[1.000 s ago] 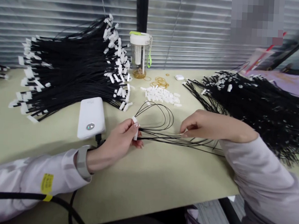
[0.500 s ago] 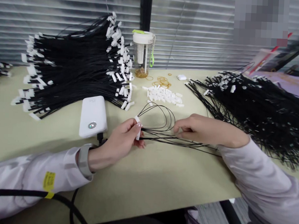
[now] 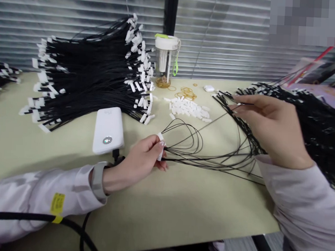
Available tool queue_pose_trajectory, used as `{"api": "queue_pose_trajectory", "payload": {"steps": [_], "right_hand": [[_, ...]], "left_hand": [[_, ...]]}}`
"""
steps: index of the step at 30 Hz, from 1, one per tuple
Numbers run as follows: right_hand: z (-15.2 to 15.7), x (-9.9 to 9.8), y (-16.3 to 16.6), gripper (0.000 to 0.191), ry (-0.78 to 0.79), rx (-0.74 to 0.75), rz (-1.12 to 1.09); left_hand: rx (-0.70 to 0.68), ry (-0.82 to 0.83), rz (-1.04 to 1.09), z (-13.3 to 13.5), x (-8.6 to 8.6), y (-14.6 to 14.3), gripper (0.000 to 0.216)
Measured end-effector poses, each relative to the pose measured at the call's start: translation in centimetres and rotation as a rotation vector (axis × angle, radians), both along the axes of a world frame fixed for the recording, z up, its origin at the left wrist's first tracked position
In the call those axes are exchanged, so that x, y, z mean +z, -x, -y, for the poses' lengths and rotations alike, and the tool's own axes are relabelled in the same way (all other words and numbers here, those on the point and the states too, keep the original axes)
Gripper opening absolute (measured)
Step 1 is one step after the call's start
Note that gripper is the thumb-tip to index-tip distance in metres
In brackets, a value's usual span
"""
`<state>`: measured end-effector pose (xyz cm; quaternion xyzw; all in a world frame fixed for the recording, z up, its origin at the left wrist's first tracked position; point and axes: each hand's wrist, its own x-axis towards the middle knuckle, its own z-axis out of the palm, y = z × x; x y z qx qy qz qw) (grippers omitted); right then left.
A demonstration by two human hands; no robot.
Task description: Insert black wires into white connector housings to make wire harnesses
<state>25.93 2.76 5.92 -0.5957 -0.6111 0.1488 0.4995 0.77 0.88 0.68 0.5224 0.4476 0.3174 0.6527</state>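
My left hand [image 3: 145, 156] is closed on a white connector housing [image 3: 160, 149], pinched between thumb and fingers. Several thin black wires [image 3: 193, 164] run out of it to the right, and some loop back to its upper end. Raised at the right, my right hand [image 3: 274, 127] pinches the end of one black wire [image 3: 212, 121], which stretches taut down toward the connector. A small shiny tip shows at its fingertips. Behind the wires lies a pile of loose white connector housings [image 3: 189, 107].
A big stack of black cables [image 3: 94, 73] with white ends stands at the back left. Loose black wires [image 3: 318, 137] are heaped at the right. A white power bank [image 3: 109, 130], rubber bands [image 3: 186, 92], a drink bottle [image 3: 165, 60] and a small white case [image 3: 208, 88] lie around.
My right hand has moved up and right, drawing one wire end out from the bunch. My left hand keeps its hold on the connector. The whole view has shifted slightly.
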Motion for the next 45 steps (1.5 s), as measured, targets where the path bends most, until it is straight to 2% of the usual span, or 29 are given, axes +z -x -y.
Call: {"api": "queue_pose_trajectory", "payload": {"steps": [2, 4, 5, 7, 10, 13, 14, 16, 18, 26, 37, 45], "right_hand": [[-0.3, 0.3, 0.0, 0.022, -0.12, 0.073, -0.302], [-0.9, 0.8, -0.3, 0.017, -0.289, 0.084, -0.537], [-1.1, 1.0, -0.4, 0.018, -0.339, 0.062, -0.607], [-1.4, 1.3, -0.6, 0.022, -0.329, 0.024, -0.642], [-0.8, 0.7, 0.4, 0.025, -0.154, 0.115, -0.48], [0.8, -0.6, 2.6, 0.006, 0.044, 0.253, -0.059], [1.4, -1.0, 3.5, 0.006, 0.083, 0.275, 0.093], [2.2, -1.7, 4.9, 0.009, 0.101, 0.302, 0.318], [2.6, -2.1, 5.8, 0.008, 0.058, 0.319, 0.424], [2.8, -2.7, 6.7, 0.015, -0.022, 0.348, 0.516], [2.7, -2.6, 6.9, 0.01, -0.036, 0.451, 0.527], [2.4, -3.1, 6.2, 0.01, -0.194, 0.457, 0.679]], "left_hand": [[-0.011, -0.019, -0.041, 0.0, 0.2, 0.0, 0.019], [-0.04, -0.043, -0.077, 0.0, 0.3, 0.0, 0.019], [-0.059, -0.052, -0.091, 0.0, 0.3, 0.0, 0.019], [-0.093, -0.067, -0.111, 0.0, 0.3, 0.1, 0.019], [-0.124, -0.099, -0.129, 0.1, 0.2, 0.2, 0.02], [-0.153, -0.142, -0.147, 0.2, 0.2, 0.3, 0.02], [-0.164, -0.155, -0.154, 0.3, 0.1, 0.4, 0.02], [-0.183, -0.179, -0.168, 0.3, 0.1, 0.4, 0.02], [-0.197, -0.2, -0.183, 0.4, 0.0, 0.5, 0.021], [-0.222, -0.274, -0.242, 0.5, -0.3, 0.5, 0.021], [-0.234, -0.347, -0.293, 0.6, -0.3, 0.5, 0.02], [-0.261, -0.377, -0.306, 0.7, -0.5, 0.6, 0.02]]}}
